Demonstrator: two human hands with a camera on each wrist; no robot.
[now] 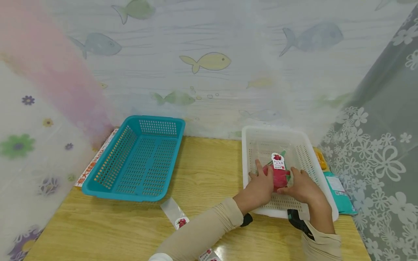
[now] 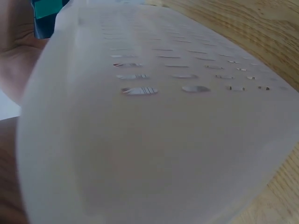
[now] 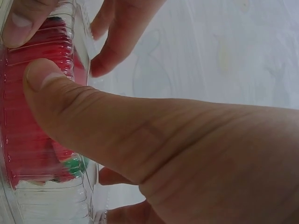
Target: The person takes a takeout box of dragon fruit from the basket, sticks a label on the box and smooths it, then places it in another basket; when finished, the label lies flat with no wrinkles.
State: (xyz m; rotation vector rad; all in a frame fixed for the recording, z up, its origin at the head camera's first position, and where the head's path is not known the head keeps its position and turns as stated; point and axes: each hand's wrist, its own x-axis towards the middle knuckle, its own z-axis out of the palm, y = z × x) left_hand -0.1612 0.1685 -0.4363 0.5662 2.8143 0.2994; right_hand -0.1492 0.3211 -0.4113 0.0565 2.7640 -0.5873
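A red dragon fruit (image 1: 280, 178) with green scales shows through a clear plastic box (image 3: 51, 205), whose lid bears a white sticker (image 1: 279, 161) with a fruit picture. The box is inside the white perforated basket (image 1: 244, 159). From the left side my left hand (image 1: 259, 186) grips the box, fingers spread along it. My right hand (image 1: 303, 186) holds its right side; in the right wrist view the thumb (image 3: 44, 79) presses the ridged wall, with other fingers round the far side. The left wrist view is mostly filled by the basket's outer wall (image 2: 140, 149).
A blue perforated basket (image 1: 177, 148) stands at the left, over a box with red lettering (image 1: 94, 159). A clear strip with a fruit sticker (image 1: 173, 212) and another sticker piece (image 1: 209, 255) lie in front. Right of the white basket are a teal packet (image 1: 339, 194) and a yellow object (image 1: 321, 159).
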